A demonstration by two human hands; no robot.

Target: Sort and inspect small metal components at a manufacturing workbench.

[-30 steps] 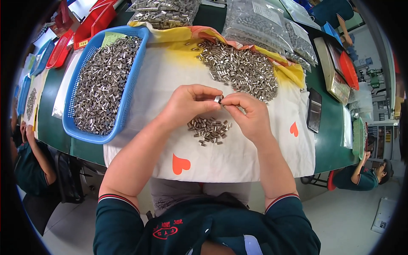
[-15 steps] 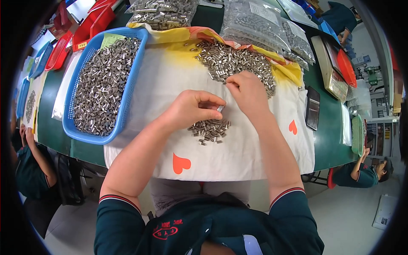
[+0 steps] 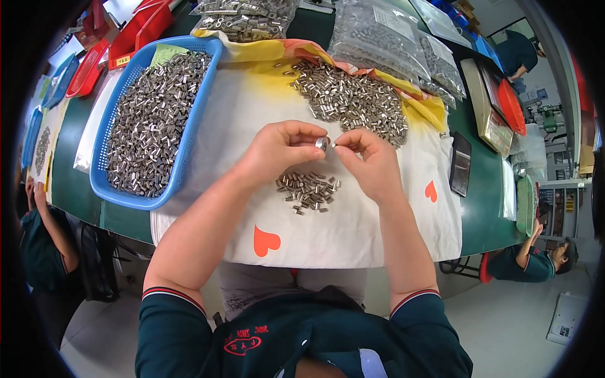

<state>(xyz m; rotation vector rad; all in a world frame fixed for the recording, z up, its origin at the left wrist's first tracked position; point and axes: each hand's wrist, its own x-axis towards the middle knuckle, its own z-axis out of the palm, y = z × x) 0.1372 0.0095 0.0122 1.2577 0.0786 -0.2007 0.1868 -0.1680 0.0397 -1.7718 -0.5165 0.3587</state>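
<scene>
My left hand (image 3: 280, 148) is closed, pinching a short, shiny round metal piece (image 3: 322, 143) between thumb and fingers. Close beside it, my right hand (image 3: 372, 164) pinches a small metal sleeve (image 3: 334, 145), mostly covered by the fingertips. I cannot tell whether the two pieces touch. Under the hands, a small heap of metal sleeves (image 3: 309, 190) lies on a white cloth (image 3: 340, 242) printed with orange hearts. Farther back on the cloth spreads a larger heap of sleeves (image 3: 353, 101).
A blue basket (image 3: 214, 82) full of sleeves stands at left. Clear bags of metal parts (image 3: 378, 38) lie along the back. A dark phone-like slab (image 3: 461, 164) and a red tray (image 3: 511, 107) are at right. Co-workers sit at both sides.
My right hand has come back from the edge of the large heap toward my left hand, carrying a sleeve. My left hand has risen slightly away from the small heap.
</scene>
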